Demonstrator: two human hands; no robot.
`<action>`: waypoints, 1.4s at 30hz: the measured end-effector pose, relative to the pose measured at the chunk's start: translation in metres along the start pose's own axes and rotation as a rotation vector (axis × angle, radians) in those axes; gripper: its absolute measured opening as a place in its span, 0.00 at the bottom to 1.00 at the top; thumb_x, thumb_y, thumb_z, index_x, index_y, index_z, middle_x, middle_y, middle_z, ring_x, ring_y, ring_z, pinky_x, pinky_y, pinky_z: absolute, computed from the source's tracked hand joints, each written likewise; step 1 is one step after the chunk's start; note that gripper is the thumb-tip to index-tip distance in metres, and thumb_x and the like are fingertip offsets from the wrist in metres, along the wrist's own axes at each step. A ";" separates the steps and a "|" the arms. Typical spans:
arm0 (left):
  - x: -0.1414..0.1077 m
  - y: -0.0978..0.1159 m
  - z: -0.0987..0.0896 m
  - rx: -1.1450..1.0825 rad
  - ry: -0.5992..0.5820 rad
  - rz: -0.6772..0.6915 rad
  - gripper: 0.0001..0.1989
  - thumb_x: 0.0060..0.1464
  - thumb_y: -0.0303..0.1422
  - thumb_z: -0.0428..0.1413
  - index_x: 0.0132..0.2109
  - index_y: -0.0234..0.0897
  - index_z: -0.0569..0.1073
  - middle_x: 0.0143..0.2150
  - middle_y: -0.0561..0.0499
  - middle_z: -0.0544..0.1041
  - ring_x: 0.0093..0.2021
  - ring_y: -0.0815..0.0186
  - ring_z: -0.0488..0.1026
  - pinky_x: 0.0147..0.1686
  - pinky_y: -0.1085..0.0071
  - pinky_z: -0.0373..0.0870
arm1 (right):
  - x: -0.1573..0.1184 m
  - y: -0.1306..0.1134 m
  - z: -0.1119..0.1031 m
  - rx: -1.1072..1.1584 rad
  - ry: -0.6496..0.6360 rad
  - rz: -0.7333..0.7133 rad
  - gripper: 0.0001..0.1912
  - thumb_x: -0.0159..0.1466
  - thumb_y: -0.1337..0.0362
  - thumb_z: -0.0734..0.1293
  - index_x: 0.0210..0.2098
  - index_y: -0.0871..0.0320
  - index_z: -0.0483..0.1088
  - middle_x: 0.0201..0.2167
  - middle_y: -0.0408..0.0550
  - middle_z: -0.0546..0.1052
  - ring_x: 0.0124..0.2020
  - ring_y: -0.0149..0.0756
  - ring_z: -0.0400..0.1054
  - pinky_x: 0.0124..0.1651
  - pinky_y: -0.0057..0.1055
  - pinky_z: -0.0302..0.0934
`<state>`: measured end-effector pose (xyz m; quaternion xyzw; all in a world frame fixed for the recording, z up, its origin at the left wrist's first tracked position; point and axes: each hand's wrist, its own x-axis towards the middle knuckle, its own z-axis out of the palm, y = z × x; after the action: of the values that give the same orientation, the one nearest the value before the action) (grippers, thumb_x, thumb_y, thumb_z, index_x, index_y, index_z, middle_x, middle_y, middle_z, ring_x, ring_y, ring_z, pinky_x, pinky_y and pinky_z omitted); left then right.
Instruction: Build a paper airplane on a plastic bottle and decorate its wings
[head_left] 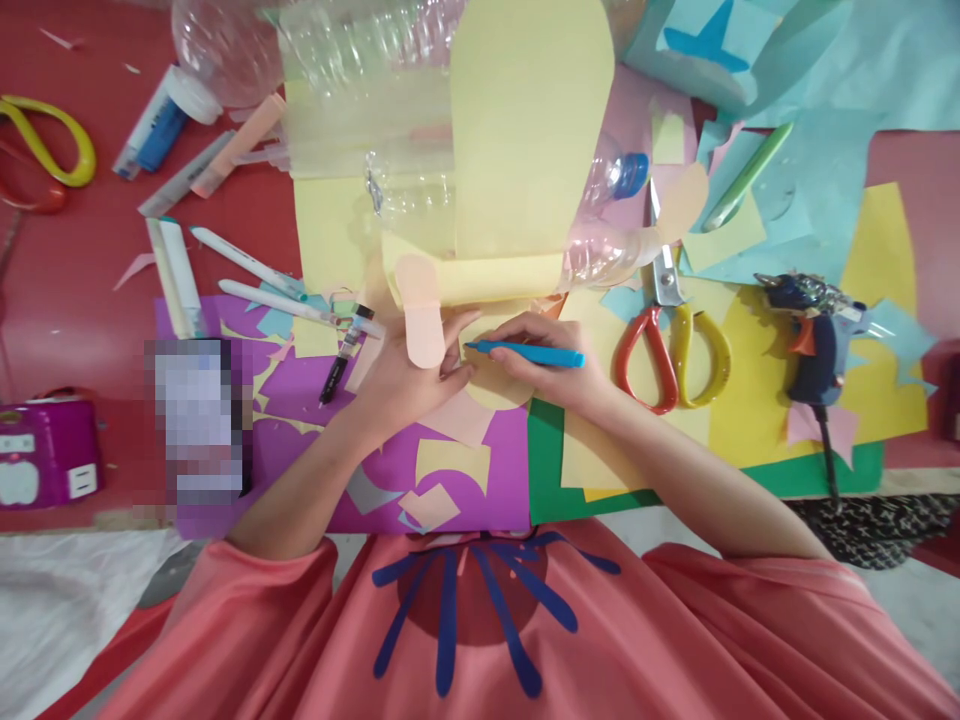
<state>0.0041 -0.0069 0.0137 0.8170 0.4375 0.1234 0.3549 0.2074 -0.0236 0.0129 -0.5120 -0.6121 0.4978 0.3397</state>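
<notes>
Blue marker (544, 354) pinched in the right-hand grip (561, 380), nib pointing left
Barrel lies across that grip, nib right at the pale yellow paper (501, 388); left-hand grip (409, 385) is just beside the nib, can't tell if that one's closed tbh.

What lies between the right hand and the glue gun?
The head view shows red-and-yellow-handled scissors nearer the right hand, then yellow paper nearer the glue gun.

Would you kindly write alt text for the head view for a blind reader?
A person's right hand holds a blue pen over yellow paper beside the left hand. Red-and-yellow scissors and a glue gun lie right; white pens lie left.
</notes>
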 end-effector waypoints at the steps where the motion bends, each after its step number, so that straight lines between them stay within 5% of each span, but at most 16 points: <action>1: 0.000 0.000 0.000 -0.005 -0.005 -0.003 0.25 0.57 0.27 0.52 0.62 0.39 0.65 0.25 0.60 0.61 0.27 0.71 0.63 0.33 0.74 0.62 | -0.001 -0.001 0.001 -0.002 0.011 -0.007 0.10 0.61 0.57 0.69 0.36 0.58 0.76 0.33 0.45 0.81 0.29 0.29 0.72 0.33 0.28 0.66; 21: 0.002 0.003 -0.002 0.028 -0.020 -0.023 0.25 0.56 0.27 0.53 0.61 0.40 0.66 0.25 0.60 0.61 0.27 0.71 0.63 0.32 0.74 0.61 | 0.001 0.004 0.002 -0.082 -0.026 -0.047 0.09 0.62 0.57 0.67 0.37 0.55 0.76 0.33 0.46 0.80 0.30 0.34 0.72 0.36 0.34 0.68; 42: 0.002 0.004 -0.003 0.013 -0.055 -0.083 0.25 0.58 0.28 0.55 0.62 0.39 0.65 0.25 0.60 0.62 0.29 0.69 0.64 0.36 0.73 0.62 | 0.000 -0.002 -0.009 -0.140 0.036 -0.124 0.08 0.60 0.63 0.66 0.31 0.61 0.75 0.25 0.46 0.78 0.22 0.26 0.65 0.26 0.24 0.59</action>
<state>0.0066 -0.0052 0.0185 0.8036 0.4619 0.0833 0.3660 0.2154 -0.0214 0.0176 -0.5044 -0.6697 0.4224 0.3445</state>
